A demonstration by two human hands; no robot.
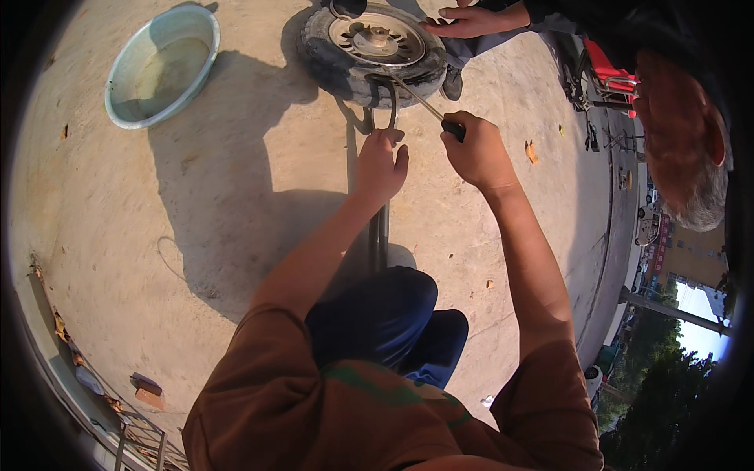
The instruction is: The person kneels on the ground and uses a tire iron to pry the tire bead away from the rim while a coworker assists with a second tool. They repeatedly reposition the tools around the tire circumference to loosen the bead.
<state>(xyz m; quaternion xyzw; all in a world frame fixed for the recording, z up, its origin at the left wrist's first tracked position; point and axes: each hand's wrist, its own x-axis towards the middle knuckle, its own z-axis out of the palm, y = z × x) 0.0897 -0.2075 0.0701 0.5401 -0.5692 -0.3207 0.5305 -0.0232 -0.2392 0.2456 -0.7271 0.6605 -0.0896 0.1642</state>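
Note:
A wheel with a worn black tyre (322, 59) and a pale metal rim (345, 33) lies on its side in front of me. My left hand (382, 163) is closed on a curved metal tyre lever (393, 102), whose far end meets the tyre's near edge. The black handle of a screwdriver (422, 102) sits in my right fist (477, 151). Its long shaft slants left to where the tyre meets the rim. Exactly how far either tip goes in is too small to tell.
Another person's hand (475, 20) is held open just right of the wheel, and a shoe (452, 83) stands beside it. A pale blue-green basin (140, 59) is at the far left. Dark bars (378, 239) lie under my left forearm. A brick-like block (147, 385) is lower left.

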